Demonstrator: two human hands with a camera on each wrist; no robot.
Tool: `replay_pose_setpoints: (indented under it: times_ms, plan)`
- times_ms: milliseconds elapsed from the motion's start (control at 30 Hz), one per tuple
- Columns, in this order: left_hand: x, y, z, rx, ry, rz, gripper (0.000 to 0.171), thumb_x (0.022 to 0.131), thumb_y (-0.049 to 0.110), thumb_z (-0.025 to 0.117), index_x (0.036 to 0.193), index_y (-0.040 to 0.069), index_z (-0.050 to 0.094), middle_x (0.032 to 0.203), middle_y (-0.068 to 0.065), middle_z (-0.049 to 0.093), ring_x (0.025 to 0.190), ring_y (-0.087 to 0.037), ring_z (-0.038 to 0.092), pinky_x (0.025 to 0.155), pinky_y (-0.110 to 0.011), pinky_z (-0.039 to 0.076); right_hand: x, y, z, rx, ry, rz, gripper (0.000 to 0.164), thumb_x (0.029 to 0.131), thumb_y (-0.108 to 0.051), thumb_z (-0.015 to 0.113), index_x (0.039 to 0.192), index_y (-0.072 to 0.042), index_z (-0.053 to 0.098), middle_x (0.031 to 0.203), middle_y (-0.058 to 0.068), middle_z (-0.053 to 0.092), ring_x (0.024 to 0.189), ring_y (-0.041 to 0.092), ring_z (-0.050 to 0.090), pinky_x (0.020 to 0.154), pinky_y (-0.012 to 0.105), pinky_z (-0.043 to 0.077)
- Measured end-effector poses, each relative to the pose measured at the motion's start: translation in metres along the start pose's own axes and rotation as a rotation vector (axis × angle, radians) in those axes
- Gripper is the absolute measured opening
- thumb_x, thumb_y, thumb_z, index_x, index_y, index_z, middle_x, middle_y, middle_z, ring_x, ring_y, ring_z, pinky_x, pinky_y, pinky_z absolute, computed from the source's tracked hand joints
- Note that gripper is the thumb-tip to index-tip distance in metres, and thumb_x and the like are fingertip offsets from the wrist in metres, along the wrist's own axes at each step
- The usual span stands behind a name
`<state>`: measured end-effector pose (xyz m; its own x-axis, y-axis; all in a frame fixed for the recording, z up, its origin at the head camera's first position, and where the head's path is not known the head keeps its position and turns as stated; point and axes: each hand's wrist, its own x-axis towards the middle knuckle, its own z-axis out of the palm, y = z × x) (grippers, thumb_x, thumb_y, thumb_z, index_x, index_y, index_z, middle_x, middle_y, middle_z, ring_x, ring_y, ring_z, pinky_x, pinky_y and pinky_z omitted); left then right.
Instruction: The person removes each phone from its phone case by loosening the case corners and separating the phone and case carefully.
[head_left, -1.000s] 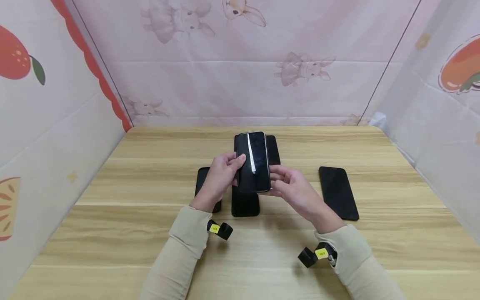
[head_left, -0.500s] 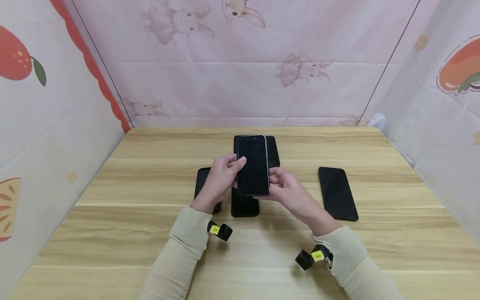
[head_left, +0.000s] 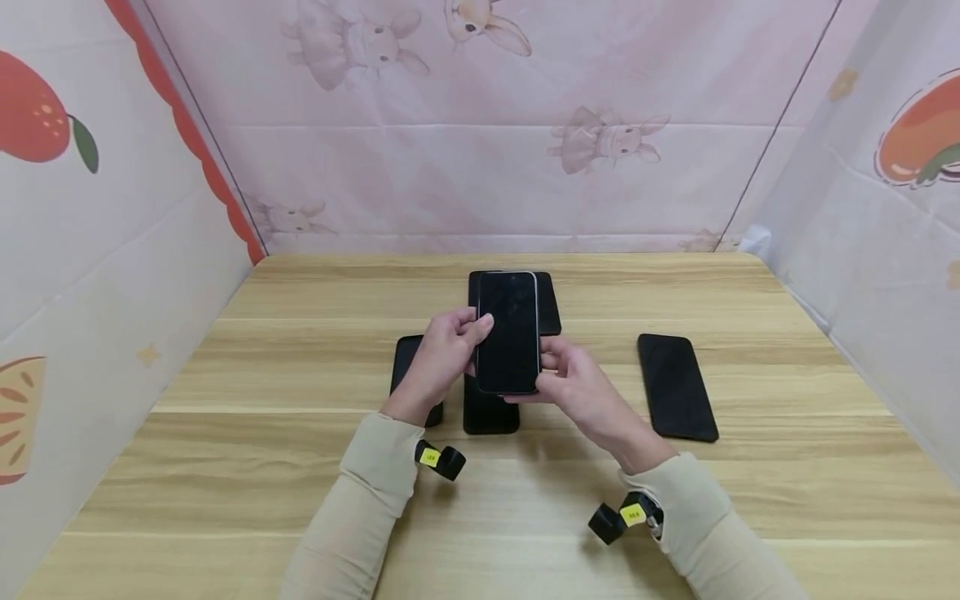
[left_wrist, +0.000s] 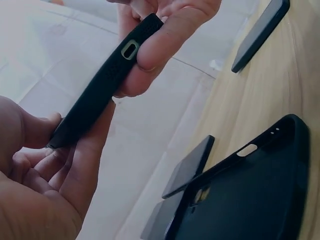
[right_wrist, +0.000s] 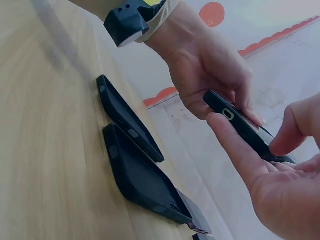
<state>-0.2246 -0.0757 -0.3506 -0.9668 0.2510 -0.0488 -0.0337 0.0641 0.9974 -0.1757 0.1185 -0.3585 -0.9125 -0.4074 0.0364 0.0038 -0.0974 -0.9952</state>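
Observation:
A phone point(head_left: 512, 333) with a dark screen is held above the table, screen up. Black casing with a port cutout wraps its bottom end point(left_wrist: 131, 50) in the left wrist view; a thin silver edge shows along its right side in the head view. My left hand point(head_left: 442, 354) pinches the left side, thumb on the screen and fingers behind. My right hand point(head_left: 581, 392) grips the lower right corner, with the thumb at the edge and a finger under the bottom. Below lie an open black phone case point(head_left: 491, 410) and another case point(head_left: 406, 360), partly hidden by the left hand.
Dark flat slabs, apparently phones point(head_left: 549, 302), lie at the back of the wooden table point(head_left: 247, 467), partly covered by the held phone. Farther right is another dark phone-like slab point(head_left: 677, 387). Printed cloth walls point(head_left: 450, 183) enclose the table's back and sides.
The phone has come slightly lower and its screen glare has vanished. My right hand has shifted a little, its thumb now at the lower right corner. My left hand keeps its grip.

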Motion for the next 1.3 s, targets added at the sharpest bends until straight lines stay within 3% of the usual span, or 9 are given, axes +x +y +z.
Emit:
replay_pose_setpoints:
  times_ms: [300,467,633,767,933,1133,1300]
  plan:
    - [0.002,0.002,-0.002,-0.195,-0.061,0.007,0.035,0.105,0.024,0.05,0.125,-0.004,0.057,0.089,-0.001,0.068,0.073,-0.011,0.069,0.061,-0.026,0.059,-0.005,-0.007,-0.001,0.058,-0.059,-0.063,0.048,0.096,0.004,0.051,0.142,0.001,0.038,0.14,0.027,0.053,0.11,0.027,0.069,0.092,0.046,0.057]
    - [0.001,0.001,-0.003,-0.25,-0.108,0.003,0.028,0.105,0.021,0.049,0.113,-0.004,0.059,0.085,0.0,0.069,0.07,-0.011,0.067,0.059,-0.026,0.059,-0.005,-0.007,-0.003,0.039,-0.056,-0.048,0.047,0.096,0.004,0.047,0.142,-0.001,0.038,0.14,0.026,0.054,0.11,0.025,0.069,0.093,0.048,0.056]
    - [0.002,-0.003,-0.002,-0.196,-0.126,-0.007,0.03,0.106,0.022,0.047,0.111,-0.005,0.058,0.085,-0.002,0.069,0.073,-0.014,0.071,0.064,-0.031,0.061,-0.002,-0.003,-0.008,0.015,-0.063,-0.011,0.05,0.098,0.002,0.04,0.147,-0.003,0.033,0.142,0.027,0.051,0.111,0.023,0.067,0.094,0.053,0.054]
    - [0.002,-0.005,-0.002,-0.173,-0.119,-0.042,0.032,0.106,0.024,0.047,0.115,-0.006,0.059,0.086,-0.004,0.069,0.075,-0.016,0.072,0.066,-0.034,0.062,-0.002,-0.002,-0.013,-0.007,-0.114,-0.001,0.051,0.1,0.0,0.044,0.149,-0.001,0.029,0.145,0.029,0.048,0.11,0.028,0.068,0.093,0.052,0.055]
    - [0.001,-0.005,-0.003,-0.181,-0.16,-0.086,0.034,0.107,0.025,0.046,0.12,-0.005,0.057,0.091,-0.005,0.068,0.078,-0.017,0.072,0.066,-0.034,0.062,-0.003,-0.005,-0.016,-0.034,-0.132,-0.004,0.053,0.099,0.002,0.048,0.148,0.0,0.031,0.143,0.029,0.049,0.107,0.03,0.069,0.09,0.049,0.057]
    - [0.002,-0.007,-0.002,-0.176,-0.24,-0.117,0.033,0.108,0.025,0.041,0.12,-0.002,0.055,0.094,-0.004,0.068,0.081,-0.015,0.07,0.066,-0.033,0.061,-0.004,-0.007,-0.015,-0.087,-0.062,0.006,0.052,0.098,0.004,0.049,0.147,-0.001,0.032,0.137,0.03,0.055,0.099,0.025,0.072,0.086,0.058,0.056]
    - [0.001,-0.008,0.002,-0.116,-0.243,-0.129,0.036,0.107,0.027,0.045,0.126,-0.001,0.056,0.103,-0.011,0.07,0.085,-0.018,0.071,0.069,-0.034,0.061,-0.002,-0.007,-0.014,-0.162,0.022,0.025,0.055,0.098,0.001,0.052,0.148,-0.002,0.03,0.129,0.03,0.06,0.09,0.024,0.072,0.077,0.047,0.061]
